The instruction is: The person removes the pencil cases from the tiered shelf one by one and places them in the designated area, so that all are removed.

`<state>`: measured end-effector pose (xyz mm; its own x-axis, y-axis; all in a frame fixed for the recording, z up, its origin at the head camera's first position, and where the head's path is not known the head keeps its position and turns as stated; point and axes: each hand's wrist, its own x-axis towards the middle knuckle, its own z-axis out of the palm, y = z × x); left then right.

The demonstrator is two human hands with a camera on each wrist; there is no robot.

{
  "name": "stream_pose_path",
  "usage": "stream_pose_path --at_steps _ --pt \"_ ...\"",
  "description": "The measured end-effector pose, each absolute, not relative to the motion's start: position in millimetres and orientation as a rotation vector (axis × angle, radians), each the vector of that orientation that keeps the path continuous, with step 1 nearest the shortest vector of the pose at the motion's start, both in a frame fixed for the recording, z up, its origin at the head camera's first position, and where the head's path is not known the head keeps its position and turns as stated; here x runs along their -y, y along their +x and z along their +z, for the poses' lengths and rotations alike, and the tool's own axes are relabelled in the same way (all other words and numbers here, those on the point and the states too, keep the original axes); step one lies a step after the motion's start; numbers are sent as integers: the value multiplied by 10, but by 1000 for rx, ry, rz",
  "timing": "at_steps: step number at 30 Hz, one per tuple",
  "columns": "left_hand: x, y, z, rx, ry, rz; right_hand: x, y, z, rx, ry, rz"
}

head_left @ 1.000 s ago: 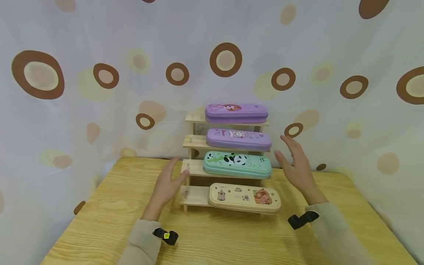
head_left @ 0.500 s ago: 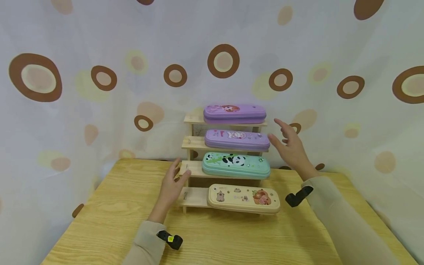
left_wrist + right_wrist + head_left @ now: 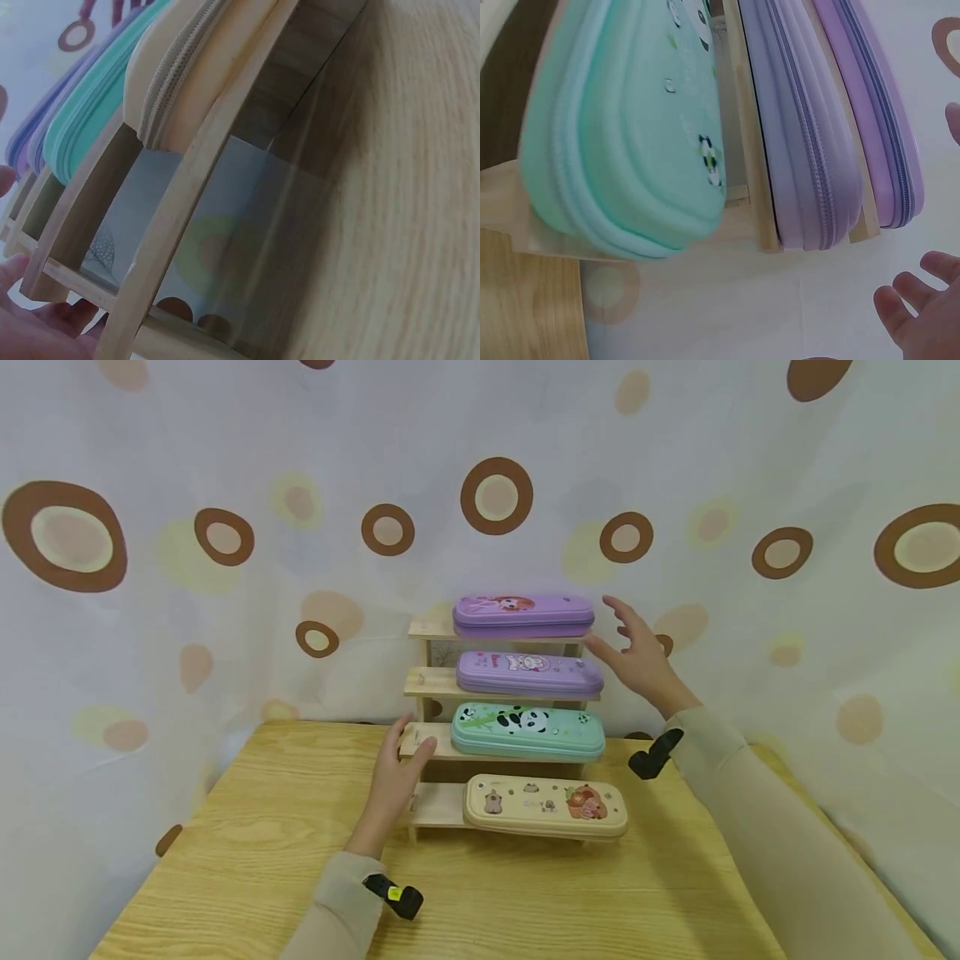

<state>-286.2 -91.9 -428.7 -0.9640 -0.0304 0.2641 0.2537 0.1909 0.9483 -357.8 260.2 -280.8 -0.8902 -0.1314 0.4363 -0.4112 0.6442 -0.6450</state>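
A stepped wooden rack (image 3: 431, 740) stands at the back of the table and carries one pencil case per step. From the top: a purple case (image 3: 522, 613), a second purple case (image 3: 528, 672), a teal panda case (image 3: 527, 730) and a cream case (image 3: 545, 805). My left hand (image 3: 395, 770) rests its fingers on the rack's left side at the teal case's step. My right hand (image 3: 637, 652) hovers open just right of the two purple cases, touching nothing. In the right wrist view the teal case (image 3: 622, 127) and both purple cases (image 3: 810, 127) fill the frame, my fingertips (image 3: 922, 300) apart from them.
The rack sits on a light wooden table (image 3: 300, 877) backed by a white curtain with brown circles (image 3: 495, 493). The curtain also wraps round the table's left and right sides. Black wrist straps (image 3: 652, 753) show on both sleeves.
My right hand has risen from beside the teal case to beside the top two purple cases. My left hand has moved in and come to rest on the rack's left side.
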Motion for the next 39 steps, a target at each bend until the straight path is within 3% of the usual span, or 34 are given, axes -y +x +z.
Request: stream_pose_path --at_steps 20,39 --pt "718 -2946 -4399 2132 6 -1809 -2409 -4031 -2688 2670 547 1127" --pt "774 -2849 -4429 2132 55 -1702 -2323 -4091 -2713 2731 482 1021"
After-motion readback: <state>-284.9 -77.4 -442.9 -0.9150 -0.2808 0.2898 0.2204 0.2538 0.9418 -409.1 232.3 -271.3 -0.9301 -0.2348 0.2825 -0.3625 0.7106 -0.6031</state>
